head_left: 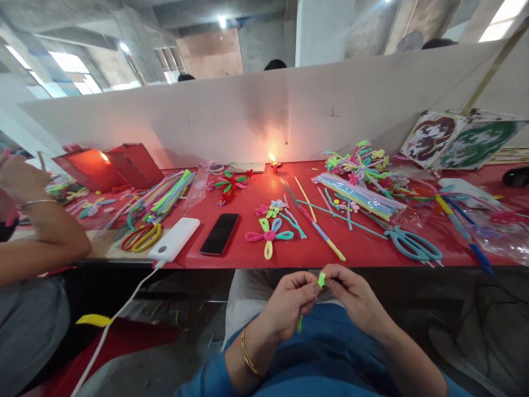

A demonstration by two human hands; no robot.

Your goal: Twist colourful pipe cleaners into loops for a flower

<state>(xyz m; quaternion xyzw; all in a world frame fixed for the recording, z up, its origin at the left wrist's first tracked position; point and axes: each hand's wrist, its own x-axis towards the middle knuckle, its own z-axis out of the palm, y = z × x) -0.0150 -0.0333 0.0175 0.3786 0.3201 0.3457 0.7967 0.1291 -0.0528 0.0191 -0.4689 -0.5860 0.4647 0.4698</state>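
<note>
Pinching the green pipe cleaner [321,279] between both thumbs and fingers, I hold it low in the middle of the frame, above my lap. My left hand [291,303] is curled nearly shut around the lower part, and a bit of green pokes out under it. My right hand [351,298] is closed on the top end. I think it bends best if I keep my fingertips close together and turn slowly, so the fuzzy wire does not slip. Both wrists lean in toward each other. Above my hands, on the red table [289,253], lie a pipe-cleaner flower [269,236], a black phone [220,234] and blue scissors [413,243]. Farther up, a candle [273,160] burns.
</note>
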